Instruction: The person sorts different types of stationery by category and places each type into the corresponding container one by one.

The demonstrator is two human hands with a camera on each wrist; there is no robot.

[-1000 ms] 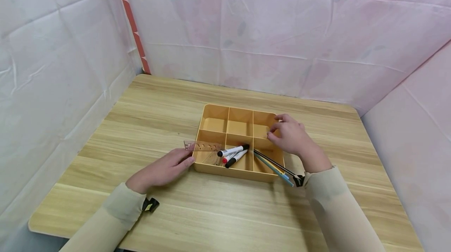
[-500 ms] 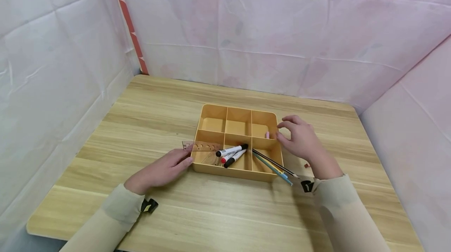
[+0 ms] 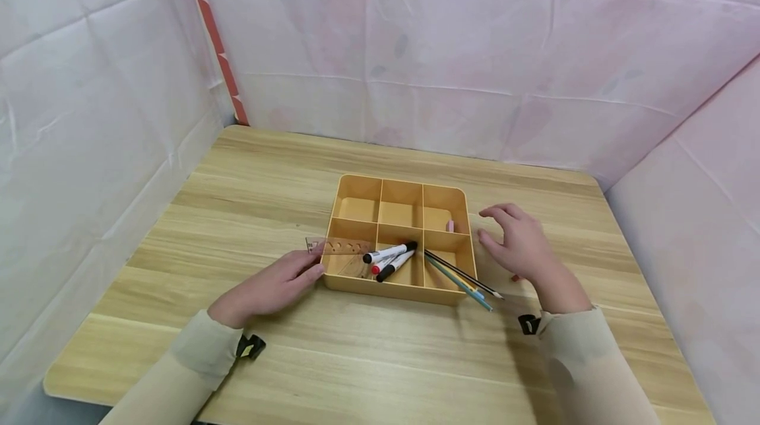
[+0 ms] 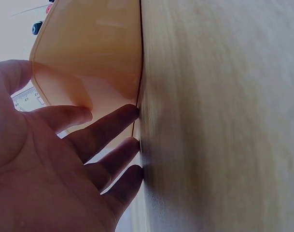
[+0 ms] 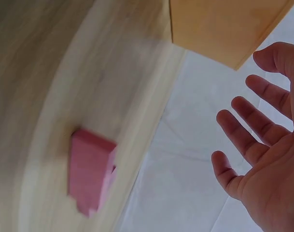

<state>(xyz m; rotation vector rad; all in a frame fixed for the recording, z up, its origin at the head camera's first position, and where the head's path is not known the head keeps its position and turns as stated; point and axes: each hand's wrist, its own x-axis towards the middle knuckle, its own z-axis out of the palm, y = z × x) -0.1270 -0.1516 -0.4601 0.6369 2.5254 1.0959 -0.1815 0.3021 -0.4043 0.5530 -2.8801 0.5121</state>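
Note:
My left hand (image 3: 273, 286) rests against the left wall of a yellow six-compartment organizer box (image 3: 386, 287); in the left wrist view its fingers are spread, with some tips on the tabletop. To the right of the box, my right hand (image 3: 519, 240) hovers with relaxed fingers and holds nothing. A small pink block (image 3: 450, 226), like an eraser, stands in the back right compartment. On the table below the right hand lies a reddish block (image 5: 91, 166), its kind unclear, mostly covered by the hand in the head view.
A clear ruler (image 3: 341, 246) sticks out over the box's left rim at the front left. Several whiteboard markers (image 3: 388, 255) fill the front middle compartment. Several pencils (image 3: 475, 294) lean out over the front right rim. White-pink sheets (image 3: 451, 49) enclose the table's sides.
The right hand has drawn away from the back right compartment, rightward and slightly toward me, leaving the pink block inside. The left hand has stayed at the box.

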